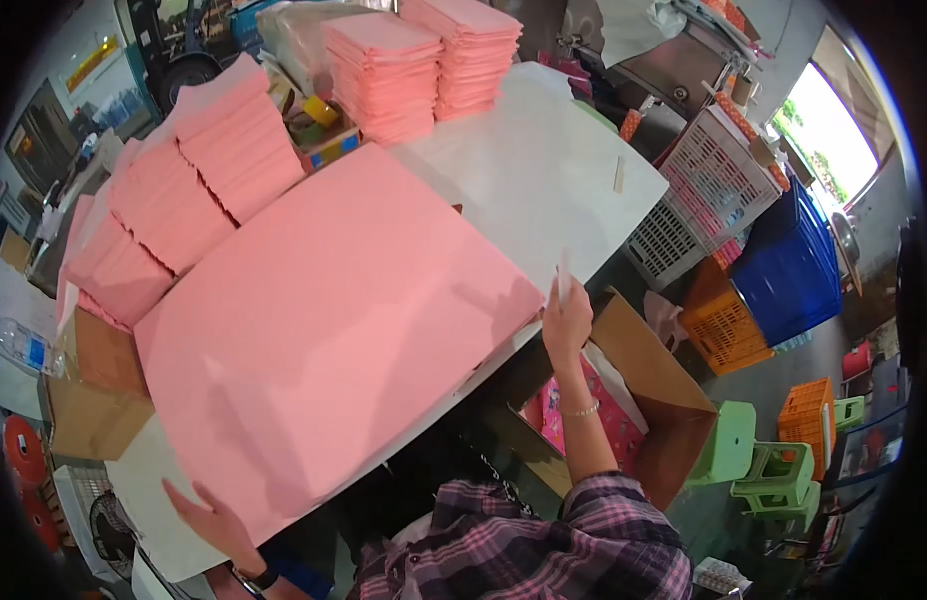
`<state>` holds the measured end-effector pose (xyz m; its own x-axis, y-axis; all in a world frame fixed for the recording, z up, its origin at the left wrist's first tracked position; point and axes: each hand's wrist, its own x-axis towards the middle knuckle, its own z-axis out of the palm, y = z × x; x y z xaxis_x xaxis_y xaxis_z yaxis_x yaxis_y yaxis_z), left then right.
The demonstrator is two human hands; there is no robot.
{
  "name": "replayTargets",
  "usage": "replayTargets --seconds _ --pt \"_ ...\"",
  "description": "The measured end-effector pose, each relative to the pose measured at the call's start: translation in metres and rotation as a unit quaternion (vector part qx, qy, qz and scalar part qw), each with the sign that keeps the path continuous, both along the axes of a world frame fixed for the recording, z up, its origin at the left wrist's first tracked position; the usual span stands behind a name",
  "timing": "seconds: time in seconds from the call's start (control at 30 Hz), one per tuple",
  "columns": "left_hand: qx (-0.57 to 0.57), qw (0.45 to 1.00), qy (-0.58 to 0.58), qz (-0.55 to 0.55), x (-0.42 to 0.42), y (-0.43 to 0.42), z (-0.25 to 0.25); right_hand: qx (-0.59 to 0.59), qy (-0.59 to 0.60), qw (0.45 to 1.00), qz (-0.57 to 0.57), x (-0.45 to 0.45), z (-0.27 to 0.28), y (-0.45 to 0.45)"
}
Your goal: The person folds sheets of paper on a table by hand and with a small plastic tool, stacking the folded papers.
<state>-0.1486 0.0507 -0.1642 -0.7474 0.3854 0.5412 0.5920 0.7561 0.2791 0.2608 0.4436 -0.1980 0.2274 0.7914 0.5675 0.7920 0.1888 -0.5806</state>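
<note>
Saw a broad, shadow-patched pink sheet [333, 320]; held left hand [211, 518] with fingers apart, right hand [568, 320] with fingers clamped on pale strip [564, 275].

Held strip [564, 280] blurred; plaid shirt [523, 555] cut off.

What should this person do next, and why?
Perhaps press the left hand on the pink sheet to steady it: that hand is open at its edge, while the right hand, by another corner, holds a thin pale thing.
</note>
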Motion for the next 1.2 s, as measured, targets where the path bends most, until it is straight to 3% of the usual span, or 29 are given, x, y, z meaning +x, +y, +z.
replayTargets --seconds 0.1,0.13,0.17,0.3,0.43,0.57,0.7,1.0,1.1,1.2 --pt "-0.033 0.971 -0.063 -0.228 0.067 0.089 0.045 0.023 0.179 0.983 0.018 0.001 0.01 -0.034" --pt "-0.041 0.947 -0.105 -0.302 0.094 0.118 0.053 0.01 0.181 0.983 0.006 0.003 0.0 -0.05" --pt "-0.019 0.912 -0.173 -0.372 0.112 0.141 0.035 -0.036 0.213 0.976 0.016 0.002 -0.012 -0.066" --pt "-0.082 0.816 -0.127 -0.558 0.189 0.211 0.018 -0.156 0.299 0.939 0.074 -0.021 -0.025 -0.109" --pt "-0.14 0.803 -0.127 -0.565 0.206 0.23 -0.023 -0.201 0.37 0.895 0.149 -0.046 -0.031 -0.128" --pt "-0.159 0.806 -0.099 -0.561 0.205 0.23 -0.027 -0.152 0.347 0.908 0.182 -0.056 -0.038 -0.124" --pt "-0.162 0.805 -0.101 -0.562 0.204 0.23 -0.028 -0.223 0.355 0.894 0.161 -0.054 -0.048 -0.122" --pt "-0.187 0.798 -0.077 -0.568 0.204 0.229 -0.026 -0.237 0.34 0.896 0.159 -0.045 -0.051 -0.117" --pt "-0.185 0.798 -0.076 -0.568 0.204 0.229 -0.028 -0.26 0.433 0.857 0.105 -0.029 -0.044 -0.109" --pt "-0.19 0.797 -0.073 -0.568 0.204 0.228 -0.026 -0.201 0.451 0.868 0.057 0.016 -0.047 -0.085"
